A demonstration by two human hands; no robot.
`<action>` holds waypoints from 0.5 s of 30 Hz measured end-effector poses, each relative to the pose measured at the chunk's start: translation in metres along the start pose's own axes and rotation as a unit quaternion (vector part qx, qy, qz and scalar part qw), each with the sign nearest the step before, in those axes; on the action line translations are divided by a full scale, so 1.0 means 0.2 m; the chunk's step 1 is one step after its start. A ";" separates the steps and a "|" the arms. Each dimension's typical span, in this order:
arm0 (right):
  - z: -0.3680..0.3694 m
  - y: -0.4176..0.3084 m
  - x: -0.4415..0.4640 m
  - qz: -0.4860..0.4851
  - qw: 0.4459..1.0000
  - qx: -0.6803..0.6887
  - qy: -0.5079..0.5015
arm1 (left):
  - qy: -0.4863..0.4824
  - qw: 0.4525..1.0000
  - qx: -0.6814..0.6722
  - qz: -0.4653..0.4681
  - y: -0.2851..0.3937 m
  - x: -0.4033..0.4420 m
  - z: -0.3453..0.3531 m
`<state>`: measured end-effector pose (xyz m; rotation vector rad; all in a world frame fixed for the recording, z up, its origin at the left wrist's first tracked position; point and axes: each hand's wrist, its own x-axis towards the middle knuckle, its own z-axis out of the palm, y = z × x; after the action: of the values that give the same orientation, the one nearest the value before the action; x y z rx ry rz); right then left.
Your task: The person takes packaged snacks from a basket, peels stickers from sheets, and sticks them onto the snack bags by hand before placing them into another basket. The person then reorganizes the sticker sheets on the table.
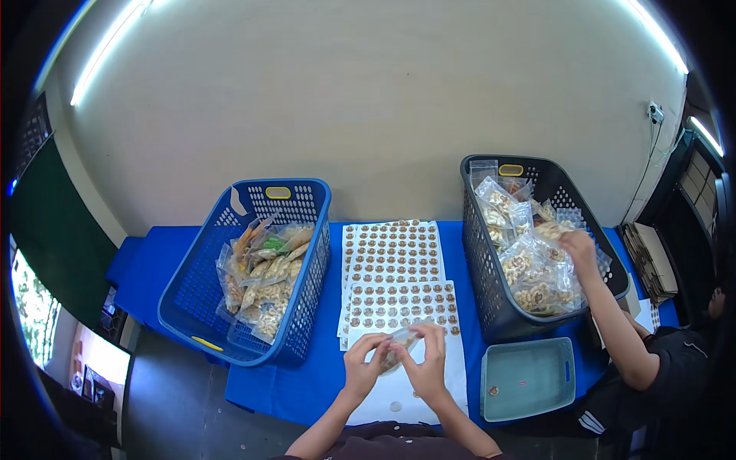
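My left hand (364, 368) and my right hand (426, 365) meet over the sheets in front of me. Between their closed fingers is a small clear plastic bag (400, 336), gripped from both sides. What fills the bag is mostly covered by the fingers. Beneath and beyond the hands lie overlapping white sheets of round brown stickers (395, 253). The lower part of the nearest sheet has lost most of its stickers, and a pale round spot (395, 406) shows there.
A blue basket (307, 307) with filled bags stands left. At right, a dark basket (483, 307) holds many bags; a co-worker's hand (580, 253) reaches into it. In front sits a grey-green tray (529, 410) with a loose sticker (493, 391). Blue cloth (276, 395) covers the table.
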<state>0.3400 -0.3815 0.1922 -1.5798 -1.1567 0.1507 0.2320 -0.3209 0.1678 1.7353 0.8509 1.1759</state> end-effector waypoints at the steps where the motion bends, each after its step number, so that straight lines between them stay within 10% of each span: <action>1: -0.01 -0.01 0.01 -0.031 0.997 -0.061 0.023 | -0.023 1.000 0.006 0.009 0.00 0.01 -0.01; 7: -0.03 0.03 0.07 -0.112 0.981 -0.146 -0.063 | -0.119 0.990 0.050 0.048 0.02 0.13 -0.06; 15: 0.00 -0.12 0.05 -0.109 0.991 -0.023 -0.078 | 0.055 0.981 0.066 0.171 0.09 0.18 -0.07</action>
<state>0.3305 -0.3767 0.2162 -1.4897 -1.4569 0.1049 0.2319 -0.2931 0.1991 1.9960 0.7259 1.4821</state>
